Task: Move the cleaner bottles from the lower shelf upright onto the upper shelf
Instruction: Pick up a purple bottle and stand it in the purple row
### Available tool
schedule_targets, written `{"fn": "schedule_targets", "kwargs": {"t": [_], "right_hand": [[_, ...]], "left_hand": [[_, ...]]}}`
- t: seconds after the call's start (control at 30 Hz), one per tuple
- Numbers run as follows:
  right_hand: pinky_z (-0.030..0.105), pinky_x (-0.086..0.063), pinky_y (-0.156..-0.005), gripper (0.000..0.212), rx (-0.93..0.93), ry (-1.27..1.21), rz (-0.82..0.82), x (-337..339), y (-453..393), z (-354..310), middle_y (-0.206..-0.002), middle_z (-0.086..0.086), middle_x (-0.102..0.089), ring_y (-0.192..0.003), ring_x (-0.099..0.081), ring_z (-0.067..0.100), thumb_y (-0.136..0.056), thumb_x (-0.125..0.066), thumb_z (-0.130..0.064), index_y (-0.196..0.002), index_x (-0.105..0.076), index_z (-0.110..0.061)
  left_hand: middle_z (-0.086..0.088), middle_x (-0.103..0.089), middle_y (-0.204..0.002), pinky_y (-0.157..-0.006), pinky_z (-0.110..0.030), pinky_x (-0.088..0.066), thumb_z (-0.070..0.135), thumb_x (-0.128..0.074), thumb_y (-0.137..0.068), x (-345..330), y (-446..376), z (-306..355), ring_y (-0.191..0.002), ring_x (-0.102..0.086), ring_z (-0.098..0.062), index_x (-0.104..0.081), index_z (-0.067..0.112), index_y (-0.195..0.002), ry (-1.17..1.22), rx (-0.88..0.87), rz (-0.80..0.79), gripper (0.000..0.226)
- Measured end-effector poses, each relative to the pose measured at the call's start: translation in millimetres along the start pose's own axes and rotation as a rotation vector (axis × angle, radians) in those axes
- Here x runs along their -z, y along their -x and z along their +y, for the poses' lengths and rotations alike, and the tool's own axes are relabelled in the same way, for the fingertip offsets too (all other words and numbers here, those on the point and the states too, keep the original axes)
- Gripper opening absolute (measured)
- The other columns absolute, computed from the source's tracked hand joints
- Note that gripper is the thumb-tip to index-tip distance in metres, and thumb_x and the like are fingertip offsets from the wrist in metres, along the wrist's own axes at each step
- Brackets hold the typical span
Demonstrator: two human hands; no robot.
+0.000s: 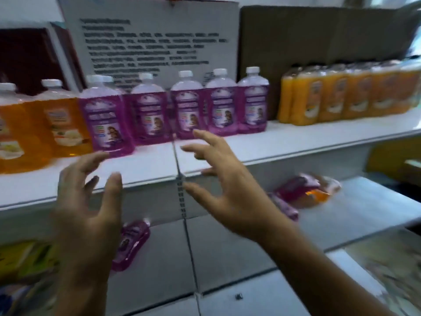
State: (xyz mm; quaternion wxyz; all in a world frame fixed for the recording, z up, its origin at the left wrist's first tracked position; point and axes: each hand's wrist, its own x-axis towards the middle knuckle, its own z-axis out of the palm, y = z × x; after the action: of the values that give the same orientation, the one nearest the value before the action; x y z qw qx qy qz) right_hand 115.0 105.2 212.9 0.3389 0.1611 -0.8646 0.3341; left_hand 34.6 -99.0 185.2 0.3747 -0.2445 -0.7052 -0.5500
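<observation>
Several purple cleaner bottles [186, 108] with white caps stand upright in a row on the white upper shelf [296, 140]. On the lower shelf [227, 242] one purple bottle [131, 242] lies flat at the left, partly behind my left hand, and more purple bottles [296, 185] lie at the right with an orange one [316, 195]. My left hand [88, 201] and my right hand [225, 185] hover in front of the upper shelf's edge, fingers spread, holding nothing. The picture is blurred.
Orange bottles [59, 126] stand at the upper shelf's left, and wrapped packs of orange bottles [346, 92] at its right. A white printed board [155, 39] and brown cardboard [319, 35] stand behind. Yellow-green packs [25, 258] sit at the lower left.
</observation>
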Motion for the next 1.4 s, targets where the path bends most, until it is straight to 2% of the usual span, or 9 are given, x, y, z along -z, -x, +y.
{"fn": "schedule_targets", "kwargs": {"t": [0.17, 0.33, 0.53, 0.67, 0.8, 0.93, 1.17, 1.27, 1.4], "right_hand": [[0.040, -0.044, -0.109, 0.050, -0.191, 0.034, 0.139, 13.3, 86.1, 13.5, -0.153, -0.006, -0.034, -0.141, -0.036, 0.007, -0.092, -0.068, -0.021, -0.139, -0.050, -0.021], [0.026, -0.049, -0.101, 0.050, -0.432, 0.060, 0.229, 24.4, 146.0, 35.7, -0.147, -0.014, -0.040, -0.131, -0.046, 0.005, -0.094, -0.067, -0.024, -0.140, -0.049, -0.028], [0.016, -0.047, -0.096, 0.047, -0.622, 0.063, 0.278, 51.4, 197.6, 88.9, -0.141, -0.021, -0.042, -0.123, -0.049, -0.004, -0.094, -0.065, -0.024, -0.137, -0.049, -0.034], [0.019, -0.049, -0.093, 0.043, -0.706, 0.066, 0.278, 75.2, 210.5, 144.3, -0.139, -0.019, -0.044, -0.121, -0.050, -0.003, -0.094, -0.064, -0.025, -0.131, -0.049, -0.041], [0.020, -0.047, -0.093, 0.039, -0.766, 0.021, 0.185, 88.8, 204.4, 211.7, -0.134, -0.021, -0.044, -0.118, -0.050, 0.001, -0.096, -0.061, -0.028, -0.125, -0.044, -0.047], [0.020, -0.045, -0.092, 0.038, -0.833, -0.034, 0.108, 95.4, 194.7, 283.5, -0.130, -0.023, -0.044, -0.112, -0.049, 0.001, -0.096, -0.062, -0.029, -0.122, -0.042, -0.048], [0.042, -0.047, -0.105, 0.052, -0.770, -0.030, -0.138, 90.9, 149.2, 390.2, -0.139, 0.008, -0.054, -0.123, -0.054, 0.023, -0.092, -0.069, -0.014, -0.139, -0.049, -0.011], [0.050, -0.052, -0.098, 0.053, -0.813, -0.116, -0.186, 81.8, 124.6, 419.8, -0.135, 0.019, -0.056, -0.122, -0.057, 0.033, -0.090, -0.068, -0.004, -0.140, -0.049, -0.003], [0.039, -0.059, -0.080, 0.047, -0.865, -0.112, -0.263, 65.6, 94.8, 442.9, -0.125, 0.025, -0.062, -0.104, -0.065, 0.035, -0.090, -0.060, 0.008, -0.135, -0.052, 0.000]], "left_hand": [[0.011, -0.056, -0.126, -0.101, -0.030, -0.044, 0.033, -0.054, -0.094, -40.1, 82.5, 27.3, -0.120, -0.055, -0.013, -0.053, 0.037, -0.125, 0.165, 0.034, -0.172, 0.032], [0.023, -0.054, -0.122, -0.097, -0.020, -0.039, 0.033, -0.054, -0.092, -83.8, 131.5, 44.4, -0.119, -0.052, 0.002, -0.054, 0.037, -0.120, 0.283, 0.203, -0.372, 0.028], [0.038, -0.047, -0.122, -0.091, -0.020, -0.038, 0.034, -0.057, -0.095, -145.3, 168.9, 37.8, -0.117, -0.047, 0.010, -0.051, 0.052, -0.117, 0.308, 0.376, -0.595, 0.030], [0.032, -0.044, -0.123, -0.096, -0.024, -0.039, 0.030, -0.060, -0.094, -194.5, 184.9, 26.6, -0.119, -0.047, 0.000, -0.048, 0.041, -0.127, 0.234, 0.428, -0.669, 0.036], [0.016, -0.045, -0.127, -0.091, -0.025, -0.038, 0.031, -0.062, -0.094, -254.5, 188.9, 14.7, -0.118, -0.046, -0.009, -0.042, 0.043, -0.128, 0.140, 0.474, -0.695, 0.042], [0.004, -0.039, -0.145, -0.096, -0.026, -0.038, 0.032, -0.063, -0.094, -320.3, 195.4, 5.0, -0.129, -0.041, -0.012, -0.036, 0.027, -0.143, -0.023, 0.479, -0.806, 0.057], [-0.006, -0.039, -0.146, -0.101, -0.029, -0.044, 0.035, -0.068, -0.091, -397.8, 210.8, -26.3, -0.130, -0.044, -0.022, -0.029, 0.021, -0.148, -0.235, 0.474, -0.890, 0.071], [-0.010, -0.045, -0.138, -0.096, -0.039, -0.053, 0.030, -0.070, -0.090, -426.4, 211.2, -35.0, -0.120, -0.054, -0.026, -0.034, 0.018, -0.146, -0.278, 0.472, -0.854, 0.068], [-0.012, -0.051, -0.133, -0.093, -0.038, -0.053, 0.041, -0.071, -0.086, -453.7, 211.6, -41.6, -0.111, -0.057, -0.026, -0.038, 0.015, -0.145, -0.370, 0.472, -0.736, 0.072]]}}
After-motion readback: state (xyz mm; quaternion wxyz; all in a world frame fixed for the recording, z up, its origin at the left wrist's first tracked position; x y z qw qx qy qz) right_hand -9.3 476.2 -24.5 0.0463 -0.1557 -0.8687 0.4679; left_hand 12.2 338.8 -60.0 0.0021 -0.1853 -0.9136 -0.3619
